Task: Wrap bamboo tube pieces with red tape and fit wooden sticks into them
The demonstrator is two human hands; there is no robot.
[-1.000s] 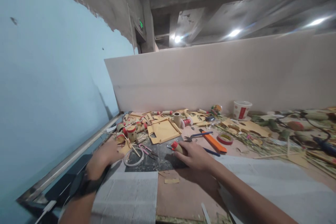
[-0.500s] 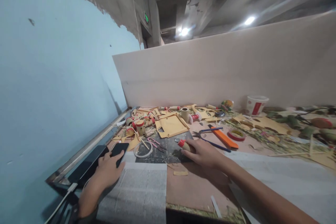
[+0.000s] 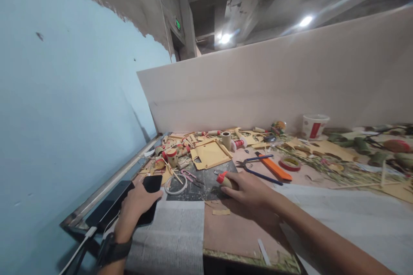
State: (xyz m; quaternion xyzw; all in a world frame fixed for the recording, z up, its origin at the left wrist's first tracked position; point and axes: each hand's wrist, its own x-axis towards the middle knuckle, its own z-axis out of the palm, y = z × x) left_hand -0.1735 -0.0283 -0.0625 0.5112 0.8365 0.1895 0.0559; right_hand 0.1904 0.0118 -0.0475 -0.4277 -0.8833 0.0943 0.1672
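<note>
Over the dark mat point(image 3: 192, 193): a red-ended cylinder point(image 3: 225, 179), its red end pointing to the person's left.
Right hand point(image 3: 250, 189): closed around the cylinder, thumb on the near side and fingers over the far side.
Left hand point(image 3: 135, 204): well apart from the right, laid over the left side of a phone point(image 3: 153, 184), thumb across its face; whether it grips or only rests, one cannot tell.
Step in hand: the right hand appears to be keeping the piece steady while the left attends to the phone.
Next move calls for: a sure hold on the cylinder, and care around the white cable point(image 3: 74, 253) if the phone is shifted.
Near the cylinder: a white ring point(image 3: 186, 184) and a pink-handled tool point(image 3: 190, 175) to the left, a yellow board point(image 3: 209, 154) behind, blue-handled pliers point(image 3: 264, 175) and an orange knife point(image 3: 275, 167) to the right.
Nearer the person: printed paper point(image 3: 174, 232) below the phone.
Farther out: more red-ended pieces point(image 3: 172, 159) back left, a paper cup point(image 3: 315, 128) back right, then a pale partition point(image 3: 258, 90).
</note>
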